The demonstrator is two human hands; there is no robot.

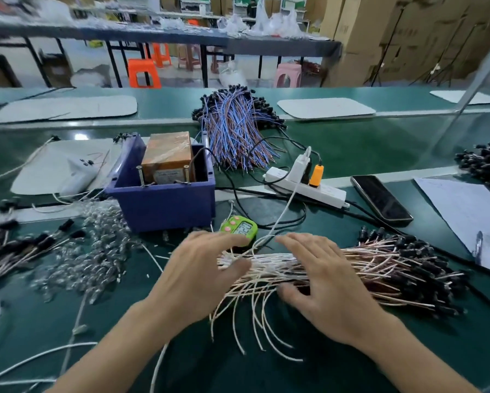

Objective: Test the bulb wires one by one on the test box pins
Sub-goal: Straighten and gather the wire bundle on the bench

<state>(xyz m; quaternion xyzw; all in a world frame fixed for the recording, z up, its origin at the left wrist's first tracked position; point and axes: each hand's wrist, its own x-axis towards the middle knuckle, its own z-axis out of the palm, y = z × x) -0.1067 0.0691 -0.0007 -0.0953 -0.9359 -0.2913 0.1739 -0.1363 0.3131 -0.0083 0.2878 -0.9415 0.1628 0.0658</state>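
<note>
1. You have two hands in view, the left hand (pixel 198 276) and the right hand (pixel 320 282).
2. One test box (pixel 164 205) carries two pins (pixel 139 175).
3. One timer (pixel 239 228), one power strip (pixel 306 188), one phone (pixel 381 199).

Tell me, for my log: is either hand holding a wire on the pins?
No; left hand and right hand lie on the wire bundle, off the pins.

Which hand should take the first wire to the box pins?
Left, probably. The left hand lies on the free wire ends of the bundle, on the side nearest the box and its pins. The right hand rests further right, on the bundle's middle.
</note>
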